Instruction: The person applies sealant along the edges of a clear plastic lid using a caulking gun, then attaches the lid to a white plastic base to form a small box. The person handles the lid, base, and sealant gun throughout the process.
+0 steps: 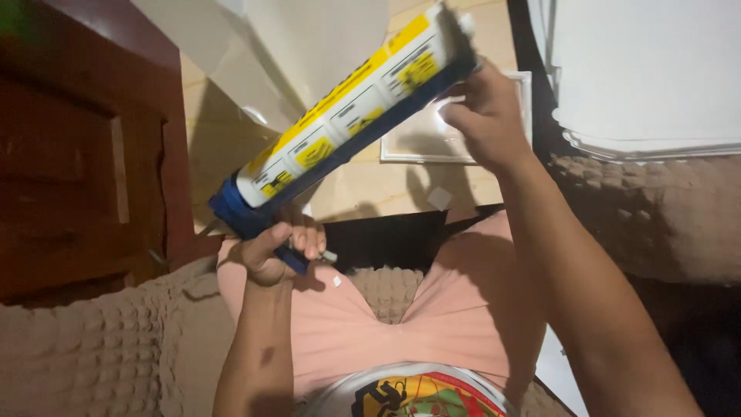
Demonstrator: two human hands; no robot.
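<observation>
Between wooden door [85, 154] and bed, hands [274, 251] [486, 116] hold caulking gun [347, 116].

A dark wooden door [85, 147] stands left, a brown textured blanket [656, 208] right, white framed panel [432, 139] between.

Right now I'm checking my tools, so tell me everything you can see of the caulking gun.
The caulking gun has a dark blue frame, metal by the look of it, cradling a white tube with yellow and black labels. It is held in the air, slanting from lower left up to upper right, above the person's lap and the tiled floor. The left hand grips its handle at the lower end; the right hand holds the upper front end. The nozzle is hidden.
</observation>
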